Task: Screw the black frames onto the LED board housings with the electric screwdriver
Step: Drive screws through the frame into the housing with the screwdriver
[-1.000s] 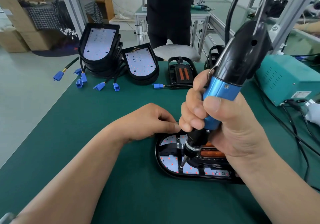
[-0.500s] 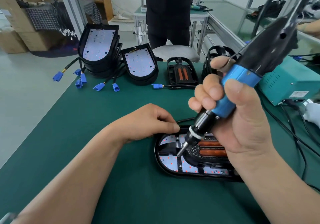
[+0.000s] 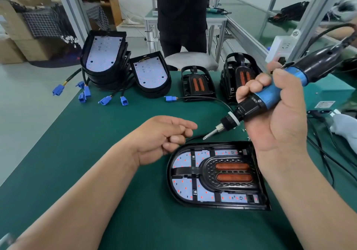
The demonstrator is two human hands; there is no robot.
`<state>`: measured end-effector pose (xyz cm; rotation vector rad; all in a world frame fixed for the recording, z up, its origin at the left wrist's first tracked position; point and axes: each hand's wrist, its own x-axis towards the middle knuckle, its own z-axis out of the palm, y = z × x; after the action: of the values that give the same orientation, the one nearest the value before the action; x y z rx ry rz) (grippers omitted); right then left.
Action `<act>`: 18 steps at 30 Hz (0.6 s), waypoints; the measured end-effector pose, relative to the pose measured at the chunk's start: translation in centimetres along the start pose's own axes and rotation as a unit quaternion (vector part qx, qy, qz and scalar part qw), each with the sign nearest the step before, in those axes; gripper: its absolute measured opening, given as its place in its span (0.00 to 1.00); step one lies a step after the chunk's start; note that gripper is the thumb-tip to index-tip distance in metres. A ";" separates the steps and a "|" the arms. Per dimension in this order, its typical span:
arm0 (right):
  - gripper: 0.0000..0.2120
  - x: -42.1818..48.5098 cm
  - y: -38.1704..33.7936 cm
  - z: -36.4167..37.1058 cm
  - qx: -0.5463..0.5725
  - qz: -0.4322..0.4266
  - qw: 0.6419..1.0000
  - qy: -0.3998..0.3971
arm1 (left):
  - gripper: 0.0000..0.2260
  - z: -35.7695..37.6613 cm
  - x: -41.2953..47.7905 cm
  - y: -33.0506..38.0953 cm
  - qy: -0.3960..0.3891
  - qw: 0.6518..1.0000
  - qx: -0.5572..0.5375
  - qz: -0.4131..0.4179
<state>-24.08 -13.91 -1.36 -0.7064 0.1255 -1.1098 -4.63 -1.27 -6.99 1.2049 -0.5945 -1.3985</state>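
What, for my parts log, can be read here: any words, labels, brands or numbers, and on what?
Nothing reads clearly.
White sticker on the teal box: print too blurred to read.
White socket box: markings too blurred to read.

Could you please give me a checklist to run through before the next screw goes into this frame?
1. Screwdriver grip: ok; the right hand wraps the electric screwdriver at its blue barrel.
2. Bit clear: ok; the bit hangs over the mat, off the black frame.
3. Frame seated in the LED board housing: ok, it appears to lie flat.
4. Housing steadied: not ok; the left hand hovers beside its rim, holding nothing visible.
5. Remaining screw holes: cannot tell.
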 end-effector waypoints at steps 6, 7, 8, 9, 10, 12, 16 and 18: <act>0.04 0.6 0.3 -0.6 0.004 -0.003 0.999 0.048 | 0.09 0.3 0.7 -0.4 0.037 0.999 -0.033 0.017; 0.04 0.7 0.3 -0.7 0.003 -0.003 0.999 0.053 | 0.09 0.3 0.7 -0.4 0.041 0.998 -0.037 0.019; 0.04 0.7 0.4 -0.8 0.003 -0.004 0.998 0.055 | 0.09 0.2 0.6 -0.4 0.043 0.998 -0.036 0.020; 0.04 0.7 0.4 -0.8 0.003 -0.004 0.998 0.057 | 0.09 0.2 0.6 -0.3 0.045 0.998 -0.035 0.021; 0.04 0.7 0.4 -0.8 0.004 -0.005 0.998 0.057 | 0.10 0.2 0.5 -0.2 0.046 0.998 -0.035 0.020; 0.04 0.7 0.5 -0.8 0.003 -0.005 0.998 0.058 | 0.12 0.3 0.5 -0.1 0.054 0.998 -0.032 0.019; 0.04 0.7 0.5 -0.8 0.000 -0.007 0.998 0.062 | 0.16 0.3 0.5 0.0 0.070 0.997 -0.040 0.003; 0.04 0.7 0.5 -0.8 0.001 -0.006 0.998 0.061 | 0.14 0.3 0.5 0.1 0.057 0.995 -0.077 -0.011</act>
<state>-23.76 -14.70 -2.06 -0.6381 0.2243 -1.1655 -4.72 -1.82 -6.93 1.1609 -0.3881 -1.3590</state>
